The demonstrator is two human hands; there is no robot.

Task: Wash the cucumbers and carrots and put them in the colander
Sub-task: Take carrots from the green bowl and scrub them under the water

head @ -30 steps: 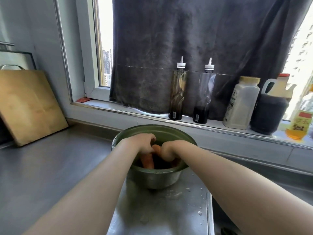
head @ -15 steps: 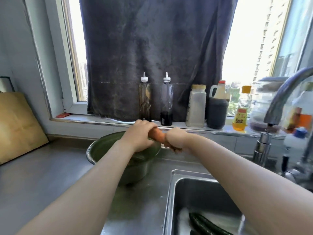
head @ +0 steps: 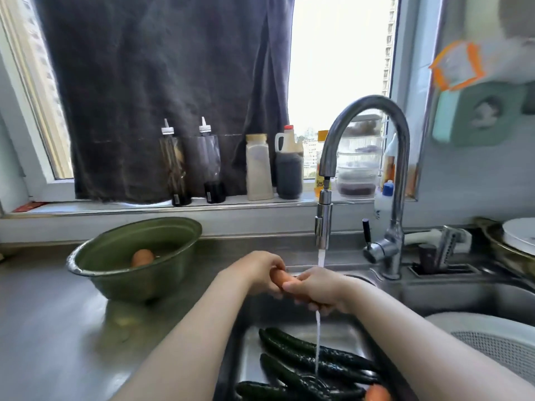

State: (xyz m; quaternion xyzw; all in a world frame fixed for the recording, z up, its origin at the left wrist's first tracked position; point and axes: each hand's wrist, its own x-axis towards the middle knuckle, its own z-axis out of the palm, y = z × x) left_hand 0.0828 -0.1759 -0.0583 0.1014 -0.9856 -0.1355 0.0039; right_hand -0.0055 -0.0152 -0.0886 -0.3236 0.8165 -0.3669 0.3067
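Left hand and right hand wrapped around one carrot of three; about four cucumbers below.

Both hands grip a carrot under the faucet stream, above cucumbers.

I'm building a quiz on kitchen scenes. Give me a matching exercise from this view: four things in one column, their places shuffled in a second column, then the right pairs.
Things
1. held carrot
2. cucumbers
3. green bowl
4. colander

Places
A. on the counter, left of the sink
B. at the view's lower right edge
C. at the faucet's running water
D. lying on the sink bottom

Pairs: 1-C, 2-D, 3-A, 4-B
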